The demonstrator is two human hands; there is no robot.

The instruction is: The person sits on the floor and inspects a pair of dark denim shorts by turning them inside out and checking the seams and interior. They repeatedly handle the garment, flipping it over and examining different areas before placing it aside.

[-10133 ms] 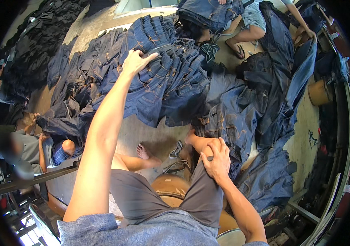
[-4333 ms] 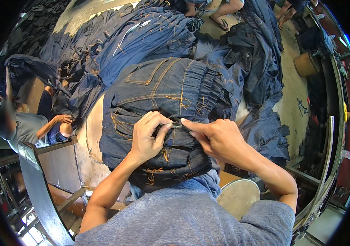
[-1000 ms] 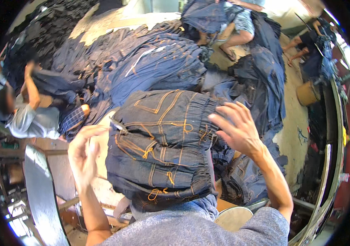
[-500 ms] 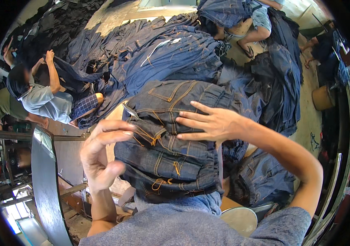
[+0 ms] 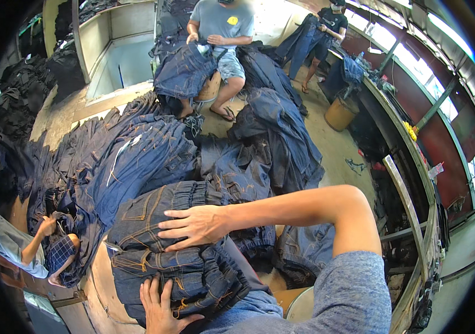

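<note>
Across my lap lies a bundle of dark blue denim garments with gathered elastic waists, orange stitching and loose orange threads. My right hand rests flat on its upper part, fingers spread. Lower down, my left hand lies on the same denim with its fingers apart and thumb out to the side. Neither hand holds anything that I can see. A small silvery thing lies at the left edge of the bundle; its kind is too small to tell.
A large heap of denim spreads ahead, with another pile to its right. One person sits handling denim at the far side, another stands behind. A third person works at left. A wooden rail runs along the right.
My view has swung to the right and up. My left hand, raised with curled fingers before, has come down flat on the denim. My right hand stays spread on the bundle.
</note>
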